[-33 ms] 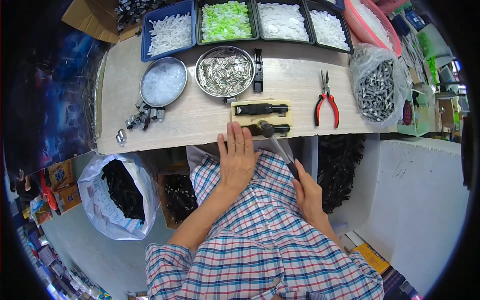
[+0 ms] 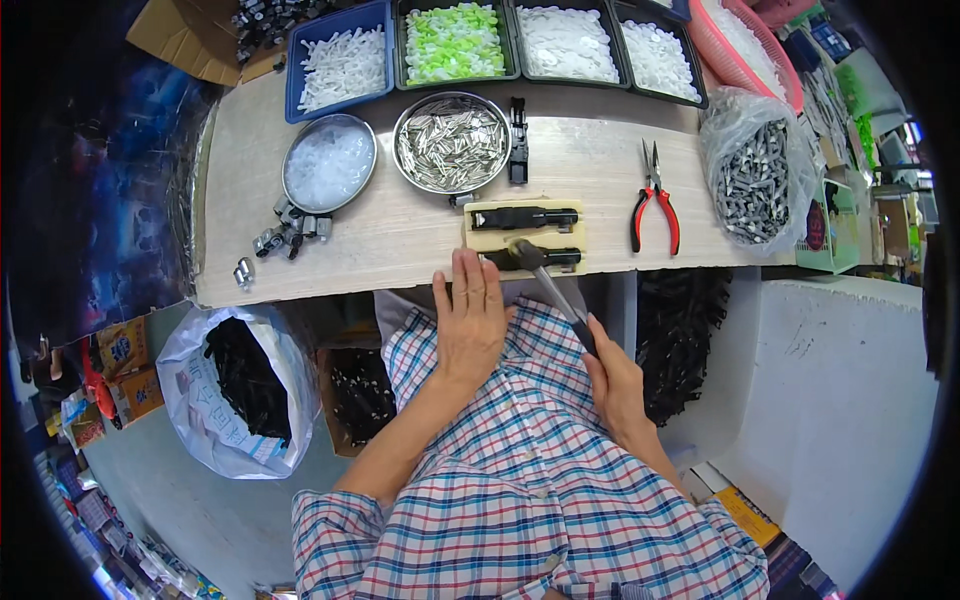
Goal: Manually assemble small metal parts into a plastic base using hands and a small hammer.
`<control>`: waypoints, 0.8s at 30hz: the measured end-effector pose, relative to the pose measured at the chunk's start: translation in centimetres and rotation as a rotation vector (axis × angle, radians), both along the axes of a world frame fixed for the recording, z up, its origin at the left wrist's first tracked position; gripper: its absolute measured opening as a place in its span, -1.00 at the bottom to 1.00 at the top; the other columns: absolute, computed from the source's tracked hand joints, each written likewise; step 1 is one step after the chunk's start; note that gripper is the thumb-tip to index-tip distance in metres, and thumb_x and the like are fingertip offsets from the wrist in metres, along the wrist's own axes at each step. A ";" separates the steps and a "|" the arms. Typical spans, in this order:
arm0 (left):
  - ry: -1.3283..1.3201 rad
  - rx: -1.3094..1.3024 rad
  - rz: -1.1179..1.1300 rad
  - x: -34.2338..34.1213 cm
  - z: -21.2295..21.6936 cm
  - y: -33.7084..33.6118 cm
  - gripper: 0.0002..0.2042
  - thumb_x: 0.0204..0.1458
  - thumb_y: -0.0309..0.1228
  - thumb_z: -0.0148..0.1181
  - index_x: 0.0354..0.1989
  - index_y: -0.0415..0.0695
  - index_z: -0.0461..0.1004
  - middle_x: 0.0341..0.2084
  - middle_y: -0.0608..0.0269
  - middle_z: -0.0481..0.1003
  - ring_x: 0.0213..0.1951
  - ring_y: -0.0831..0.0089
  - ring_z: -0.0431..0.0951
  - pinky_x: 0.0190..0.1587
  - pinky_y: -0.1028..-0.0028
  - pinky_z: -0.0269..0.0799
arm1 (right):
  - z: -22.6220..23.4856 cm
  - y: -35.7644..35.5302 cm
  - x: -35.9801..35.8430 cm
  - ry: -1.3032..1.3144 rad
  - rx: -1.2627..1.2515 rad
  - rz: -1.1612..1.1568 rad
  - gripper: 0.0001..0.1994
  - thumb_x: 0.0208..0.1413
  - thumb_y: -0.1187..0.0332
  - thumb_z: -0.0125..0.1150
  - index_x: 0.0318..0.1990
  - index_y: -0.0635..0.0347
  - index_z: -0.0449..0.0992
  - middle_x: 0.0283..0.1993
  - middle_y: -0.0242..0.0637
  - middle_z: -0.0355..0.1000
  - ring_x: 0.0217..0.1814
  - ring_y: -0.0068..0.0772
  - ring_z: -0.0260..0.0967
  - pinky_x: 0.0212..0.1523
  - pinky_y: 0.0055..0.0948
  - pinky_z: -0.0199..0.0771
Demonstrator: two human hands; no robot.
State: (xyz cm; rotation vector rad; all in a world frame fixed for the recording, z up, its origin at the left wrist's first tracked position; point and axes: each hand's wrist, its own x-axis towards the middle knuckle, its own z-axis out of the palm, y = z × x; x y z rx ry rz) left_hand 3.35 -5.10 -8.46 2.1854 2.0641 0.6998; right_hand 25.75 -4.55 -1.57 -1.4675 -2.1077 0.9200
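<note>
My left hand lies flat with fingers together at the front edge of the pale wooden table, holding nothing. My right hand grips the handle of a hammer close to my checked shirt. The hammer's head rests on the nearer of two black plastic parts lying on a small wooden block. The other black part lies along the block's far side.
Red-handled pliers lie right of the block. Behind it stand a metal bowl of metal pieces and a bowl of clear bits. Trays of white and green parts line the back. A bag of dark parts sits right.
</note>
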 end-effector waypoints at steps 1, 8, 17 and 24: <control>0.004 0.002 0.006 -0.4 0.3 -0.5 -0.11 -0.04 -0.36 0.39 0.38 -0.57 0.02 0.38 -0.56 0.01 0.42 -0.41 0.03 0.38 -0.30 -0.06 | 0.1 0.3 -0.3 0.016 0.019 0.001 -0.51 0.18 0.60 0.21 0.30 0.22 0.40 -0.30 0.01 0.43 -0.30 -0.04 0.48 -0.27 -0.26 0.45; -0.128 0.136 0.096 -2.1 2.9 -0.1 -0.54 0.05 -0.60 0.17 0.17 -0.43 0.39 0.23 -0.24 0.35 0.33 -0.19 0.27 0.37 -0.06 0.15 | 0.2 3.2 -2.7 0.095 0.075 -0.019 -0.55 0.18 0.60 0.21 0.25 0.26 0.43 -0.33 -0.03 0.40 -0.36 -0.06 0.43 -0.29 -0.25 0.46; -0.381 0.230 0.122 -3.5 3.9 0.9 -0.69 -0.12 -0.78 0.08 -0.16 -0.37 0.57 -0.02 -0.09 0.52 0.18 -0.12 0.44 0.20 0.10 0.42 | 0.7 0.7 -2.4 0.073 -0.047 0.019 -0.61 0.18 0.55 0.23 0.18 0.25 0.46 -0.15 0.04 0.51 -0.19 0.04 0.53 -0.20 -0.29 0.51; -0.440 0.237 0.125 -4.1 4.2 0.7 -0.76 -0.11 -0.78 0.07 -0.31 -0.28 0.58 -0.05 -0.04 0.53 0.15 -0.06 0.47 0.17 0.15 0.40 | 1.4 4.1 -3.9 0.028 -0.062 -0.038 -0.71 0.31 0.50 0.14 0.14 0.34 0.47 -0.27 -0.08 0.47 -0.31 -0.39 0.45 -0.30 -0.46 0.43</control>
